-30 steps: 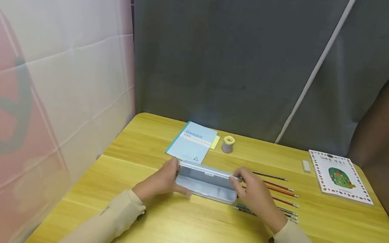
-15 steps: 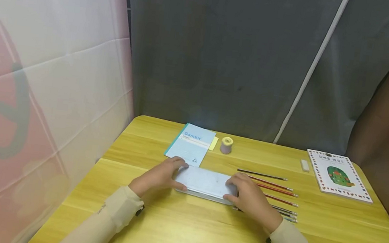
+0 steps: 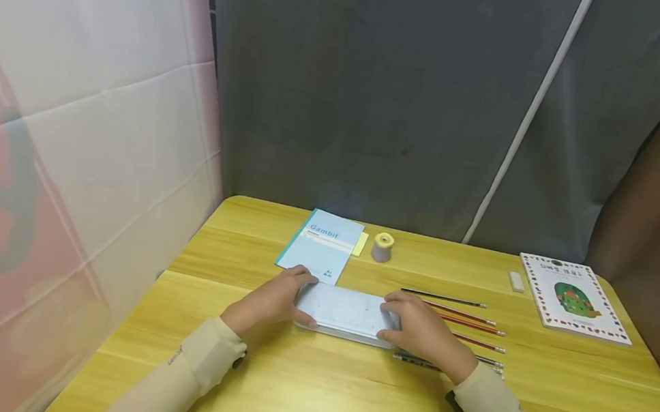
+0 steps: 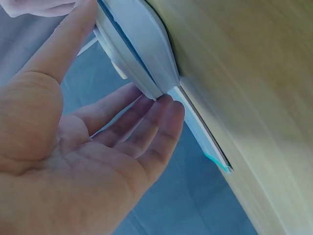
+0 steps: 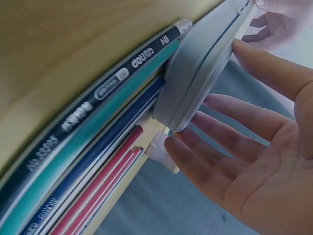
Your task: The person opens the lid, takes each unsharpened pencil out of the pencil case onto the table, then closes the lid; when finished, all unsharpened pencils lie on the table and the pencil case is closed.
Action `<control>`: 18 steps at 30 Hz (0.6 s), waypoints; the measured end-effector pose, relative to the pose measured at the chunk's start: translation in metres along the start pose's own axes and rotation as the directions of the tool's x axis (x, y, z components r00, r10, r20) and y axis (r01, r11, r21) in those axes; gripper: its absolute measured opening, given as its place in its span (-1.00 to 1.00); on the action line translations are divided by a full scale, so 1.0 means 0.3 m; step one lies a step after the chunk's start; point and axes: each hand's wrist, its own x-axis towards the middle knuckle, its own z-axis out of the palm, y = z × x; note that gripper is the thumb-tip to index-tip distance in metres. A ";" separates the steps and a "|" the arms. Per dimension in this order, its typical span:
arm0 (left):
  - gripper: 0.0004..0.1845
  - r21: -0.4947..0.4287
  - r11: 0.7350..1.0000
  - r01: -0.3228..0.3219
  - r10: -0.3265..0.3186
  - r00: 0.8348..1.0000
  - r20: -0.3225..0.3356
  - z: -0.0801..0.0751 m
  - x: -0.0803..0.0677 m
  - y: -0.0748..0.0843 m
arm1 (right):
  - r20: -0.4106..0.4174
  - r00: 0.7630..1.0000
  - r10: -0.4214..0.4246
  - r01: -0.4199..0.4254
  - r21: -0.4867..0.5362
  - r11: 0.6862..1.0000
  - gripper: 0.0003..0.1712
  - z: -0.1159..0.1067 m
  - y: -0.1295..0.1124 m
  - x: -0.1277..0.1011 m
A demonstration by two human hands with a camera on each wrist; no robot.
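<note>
A pale grey-white pencil case (image 3: 348, 310) lies flat on the wooden table (image 3: 307, 389) with its lid down. At its left end my left hand (image 3: 271, 300) holds it, thumb at the front edge and fingers at the back. My right hand (image 3: 423, 327) holds the right end in the same way. In the left wrist view, the fingertips touch the corner of the case (image 4: 142, 41), and a thin seam runs along its side. The right wrist view shows the fingers along the lid side of the case (image 5: 195, 73), beside several pencils (image 5: 93, 105).
Several pencils (image 3: 470, 321), black, red and dark green, lie right of the case, partly behind my right hand. Behind it are a light blue notebook (image 3: 326, 240), a yellow pad (image 3: 360, 244) and a yellow-topped spool-shaped item (image 3: 382, 247). An eraser (image 3: 516, 282) and a picture book (image 3: 575, 298) lie far right.
The pencil case's lid has swung down from partly raised to lying on the base. Both hands have stayed at its two ends; over the last half second they hardly moved.
</note>
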 end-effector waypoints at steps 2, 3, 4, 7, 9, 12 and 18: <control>-0.02 -0.001 1.000 0.002 -0.002 1.000 -0.008 0.006 -0.003 -0.001 | 0.002 1.000 0.009 -0.009 0.005 1.000 -0.41 0.001 -0.005 -0.005; -0.03 0.000 1.000 0.004 -0.004 1.000 -0.011 0.009 -0.005 -0.001 | 0.000 1.000 0.011 -0.011 0.005 1.000 -0.41 0.003 -0.007 -0.008; -0.03 0.000 1.000 0.007 -0.007 1.000 -0.011 0.011 -0.006 0.000 | -0.002 1.000 0.014 -0.014 0.001 1.000 -0.41 0.005 -0.010 -0.012; -0.03 0.002 1.000 0.008 -0.008 1.000 -0.015 0.017 -0.010 0.002 | -0.014 0.999 0.031 -0.031 -0.002 1.000 -0.40 0.012 -0.017 -0.026; -0.03 0.005 1.000 0.014 -0.014 1.000 -0.015 0.016 -0.009 0.005 | -0.028 0.999 0.033 -0.033 -0.010 0.999 -0.40 0.011 -0.020 -0.031; -0.02 0.011 1.000 0.023 -0.023 1.000 -0.014 0.012 -0.011 0.007 | -0.041 0.999 0.032 -0.032 -0.009 0.999 -0.40 0.006 -0.024 -0.032; -0.02 0.027 1.000 0.000 0.000 1.000 -0.006 0.008 -0.008 0.005 | -0.037 0.998 0.046 -0.046 -0.004 0.999 -0.40 -0.005 -0.024 -0.030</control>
